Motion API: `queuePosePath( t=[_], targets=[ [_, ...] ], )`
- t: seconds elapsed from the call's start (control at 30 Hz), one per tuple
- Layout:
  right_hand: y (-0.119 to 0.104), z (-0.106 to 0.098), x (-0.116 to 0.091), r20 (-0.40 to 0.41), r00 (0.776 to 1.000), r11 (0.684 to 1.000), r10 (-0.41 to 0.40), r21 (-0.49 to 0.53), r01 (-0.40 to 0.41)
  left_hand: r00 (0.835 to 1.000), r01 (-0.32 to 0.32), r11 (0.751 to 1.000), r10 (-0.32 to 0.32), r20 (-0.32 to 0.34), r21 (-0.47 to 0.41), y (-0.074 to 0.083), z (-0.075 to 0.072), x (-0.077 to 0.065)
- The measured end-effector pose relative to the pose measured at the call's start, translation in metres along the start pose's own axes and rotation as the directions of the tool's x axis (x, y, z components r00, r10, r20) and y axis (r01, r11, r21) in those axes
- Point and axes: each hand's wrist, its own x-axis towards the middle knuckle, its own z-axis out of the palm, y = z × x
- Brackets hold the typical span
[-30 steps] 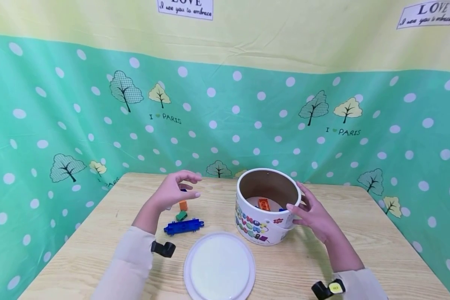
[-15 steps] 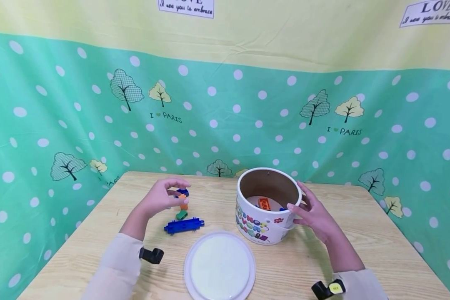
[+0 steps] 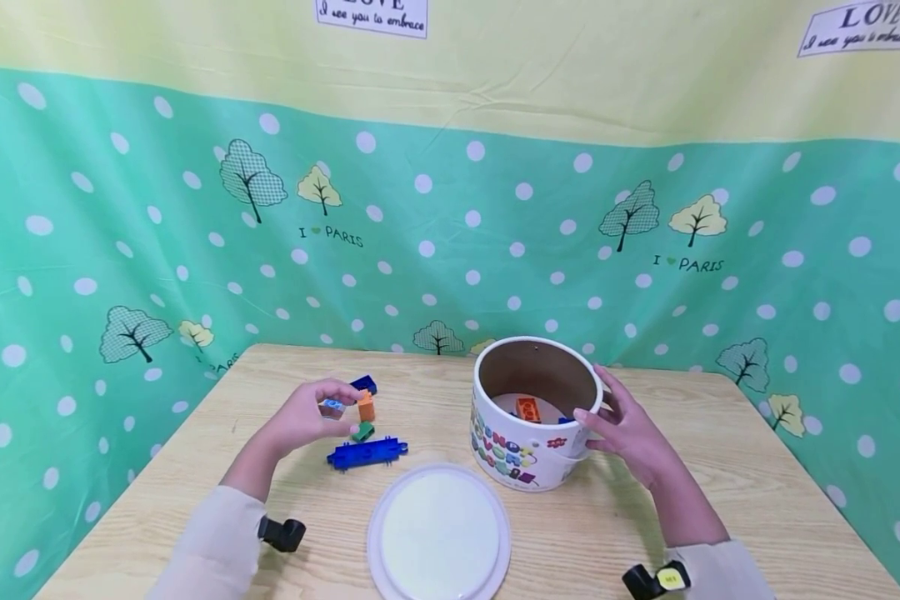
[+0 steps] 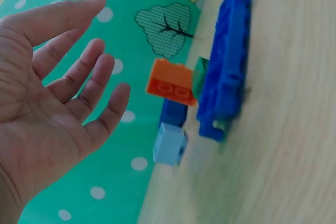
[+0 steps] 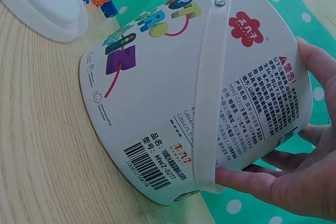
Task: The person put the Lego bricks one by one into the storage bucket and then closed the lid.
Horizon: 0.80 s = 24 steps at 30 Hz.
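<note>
My left hand hovers with loosely bent fingers beside a small group of toy bricks, nothing in its grasp. An orange brick stands by the fingertips, with a green piece in front and a dark blue brick behind. In the left wrist view a light blue brick lies beside them. A long blue toy base plate with end hooks lies nearer me. On the right, my right hand grips the side of a white printed bucket, thumb by its handle.
Inside the bucket lie an orange brick and some blue pieces. Its round white lid lies flat on the wooden table in front. A green dotted curtain hangs behind the table.
My left hand has moved left, down and toward me, uncovering the orange and dark blue bricks. The right hand and bucket have stayed in place.
</note>
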Motion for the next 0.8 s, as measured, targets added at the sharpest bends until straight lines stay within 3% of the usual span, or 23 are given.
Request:
queuePosePath(
  t=[0.37, 0.8],
  targets=[
    [-0.001, 0.000, -0.001, -0.001, 1.000, 1.000, -0.005, 0.006, 0.005, 0.996, -0.012, 0.999, 0.009, 0.084, 0.035, -0.019, -0.003, -0.011],
    [0.000, 0.000, -0.002, -0.011, 1.000, 1.000, 0.002, 0.004, -0.002, 0.984, 0.065, 0.996, -0.074, 0.165, 0.060, -0.030, 0.001, -0.013]
  ],
)
